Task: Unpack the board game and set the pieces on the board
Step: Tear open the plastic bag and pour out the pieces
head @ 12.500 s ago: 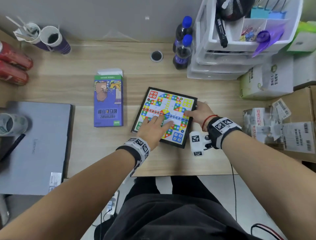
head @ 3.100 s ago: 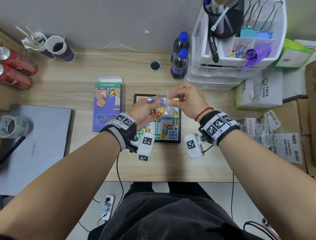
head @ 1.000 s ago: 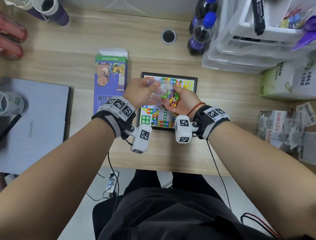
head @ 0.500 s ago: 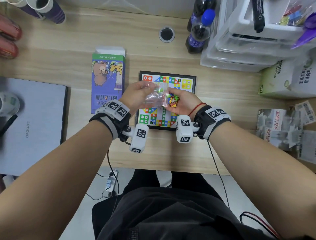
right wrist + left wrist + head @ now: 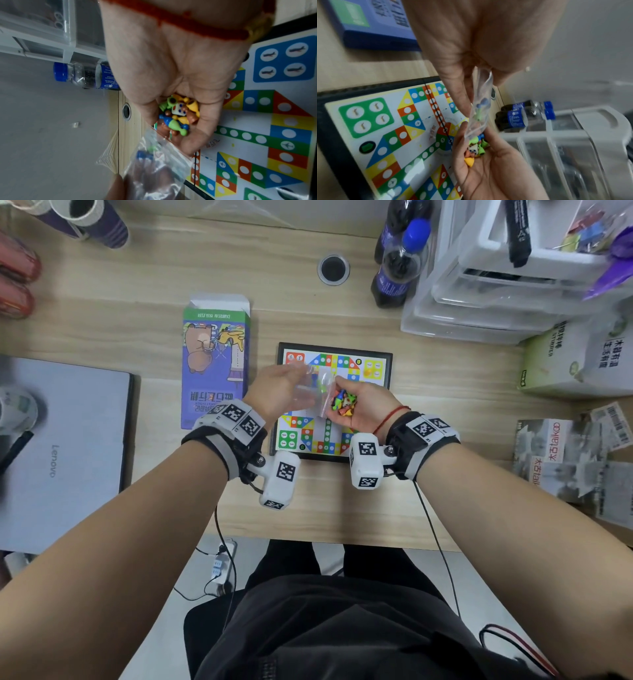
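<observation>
Moved: since the frame half a second before, more pieces (image 5: 178, 115) had left the bag (image 5: 479, 108) and lay heaped in the right palm; only a blue and a green one were left inside.
Left hand (image 5: 279, 393): thumb and fingers pinched the bag's upper end, so it hung mouth down.
Right hand (image 5: 363, 405): palm up, fingers curled into a cup round the pawns and a die.
Key relation: the bag's long axis ran from the left hand down to the right palm, its mouth touching the heap.
Board (image 5: 375, 368): flat on the bench directly under both hands, apparently no piece on it yet.
Box (image 5: 214, 364): on the bench, left of the left hand.
Nearer hand: the right, holding the pieces just above the board.
</observation>
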